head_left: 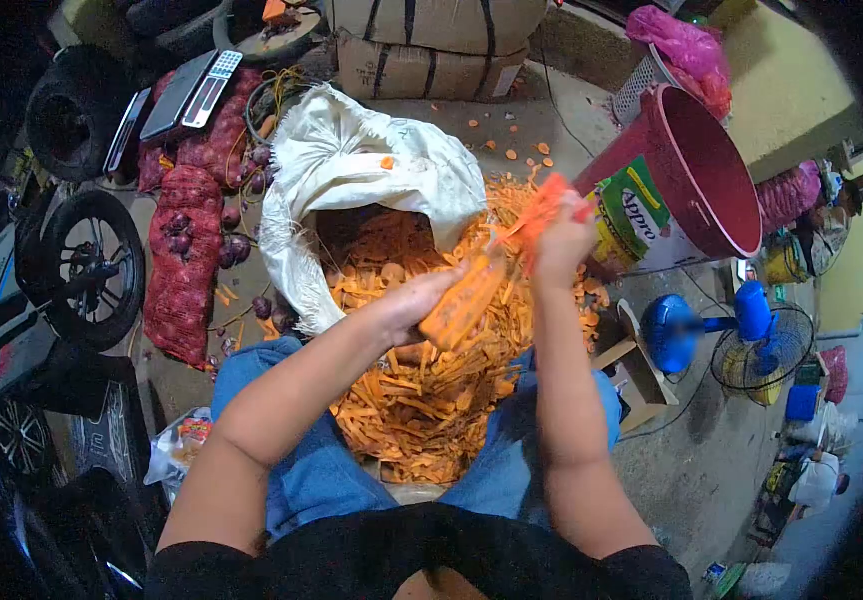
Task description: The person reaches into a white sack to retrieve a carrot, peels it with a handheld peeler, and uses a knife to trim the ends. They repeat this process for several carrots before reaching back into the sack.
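Note:
My left hand (413, 306) is closed around a thick orange carrot (463, 308), which tilts up and to the right. In my right hand (563, 250) is a red-orange peeler (543, 210), smeared by motion, its working end close to the carrot's upper end. Below both hands, a heap of carrot peelings (421, 410) spreads between my knees. A white woven sack (381, 182) lies just beyond with its mouth facing me, carrot pieces and peelings at its opening.
At right stands a dark red bucket (686, 150) with a green label, near a blue fan (673, 332). Net bags of red onions (186, 270) lie left, with a scale (191, 95) on top. A motorcycle wheel (91, 270) and strapped cartons (431, 65) stand around.

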The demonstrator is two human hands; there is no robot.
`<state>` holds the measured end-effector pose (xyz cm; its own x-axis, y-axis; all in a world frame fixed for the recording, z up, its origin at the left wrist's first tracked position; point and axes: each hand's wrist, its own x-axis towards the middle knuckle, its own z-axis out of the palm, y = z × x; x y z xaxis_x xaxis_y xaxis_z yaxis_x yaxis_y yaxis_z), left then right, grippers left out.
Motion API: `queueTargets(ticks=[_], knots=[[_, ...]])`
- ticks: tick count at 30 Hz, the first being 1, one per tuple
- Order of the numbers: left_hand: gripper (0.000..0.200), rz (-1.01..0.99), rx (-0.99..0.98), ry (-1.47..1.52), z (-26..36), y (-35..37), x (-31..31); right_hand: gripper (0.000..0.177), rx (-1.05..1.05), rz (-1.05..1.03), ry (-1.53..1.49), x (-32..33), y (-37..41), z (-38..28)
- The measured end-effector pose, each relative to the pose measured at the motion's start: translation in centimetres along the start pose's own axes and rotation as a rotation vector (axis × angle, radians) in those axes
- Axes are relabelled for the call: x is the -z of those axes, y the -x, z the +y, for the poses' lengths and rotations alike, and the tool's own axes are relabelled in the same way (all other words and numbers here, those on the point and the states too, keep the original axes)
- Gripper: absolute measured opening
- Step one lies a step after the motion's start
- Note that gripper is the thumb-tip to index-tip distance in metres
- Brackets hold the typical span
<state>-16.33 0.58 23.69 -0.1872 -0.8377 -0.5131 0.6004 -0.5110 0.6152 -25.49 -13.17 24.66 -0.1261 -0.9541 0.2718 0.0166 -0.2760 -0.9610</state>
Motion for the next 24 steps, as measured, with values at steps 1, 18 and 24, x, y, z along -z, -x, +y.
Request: queueTargets(ticks=[1, 18, 24], knots=[[0.04, -0.086, 0.039, -0.039, 0.3, 0.7, -0.6, 0.021, -0.039, 0.077, 0.143, 1.2, -2.3, 1.8], [0.043, 0.04, 0.015, -0.07, 0.0, 0.7, -1.5, 0.022, -0.117, 0.083, 0.231, 1.5, -2.4, 1.3], [0.038, 0.091, -0.06, 0.182, 0.7, -0.8, 1.0, 0.021, 0.197, -0.194, 0.021, -1.5, 4.2, -2.1]])
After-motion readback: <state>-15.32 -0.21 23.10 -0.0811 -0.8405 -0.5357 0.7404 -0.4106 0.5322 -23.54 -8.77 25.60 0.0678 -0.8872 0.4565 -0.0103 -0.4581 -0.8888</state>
